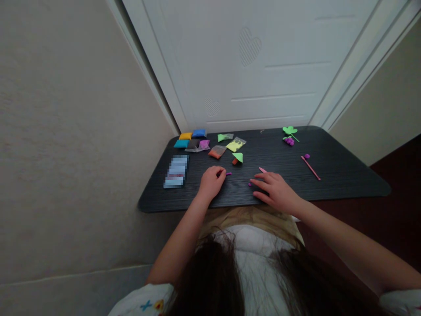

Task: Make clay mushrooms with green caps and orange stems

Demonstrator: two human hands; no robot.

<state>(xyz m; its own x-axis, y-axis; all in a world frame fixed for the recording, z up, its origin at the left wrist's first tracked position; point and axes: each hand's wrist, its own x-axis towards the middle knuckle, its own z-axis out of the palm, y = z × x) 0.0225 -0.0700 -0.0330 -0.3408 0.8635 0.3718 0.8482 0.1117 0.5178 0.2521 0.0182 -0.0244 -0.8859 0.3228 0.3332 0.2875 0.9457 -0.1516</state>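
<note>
**White door behind a black table**

The table is long and dark, and it stands in front of the door. The left hand is over the table's near side, left of its middle. Its fingers are curled in, but I can't tell if they pinch anything. The right hand is over the table's near side too, with its fingers open and spread apart.

At the table's left end is a blurry pale oblong. Along the table's far side, from the left to the middle, are little packets: teal, yellow, black, blue, purple, orange, green and pale yellow.

A thin pink stick lies on the table's right part. A green clover shape is by the table's far edge, on the right, with a purple bunch just nearer. Around the table's middle is a green-topped shape with an orange foot.

A pink tool pokes out past the right fingers. A purple blob is by the stick's far end. On the table's near half, a purple strip peeks out from the left fingertips, and a tiny purple ball is just beside the right fingertips.
</note>
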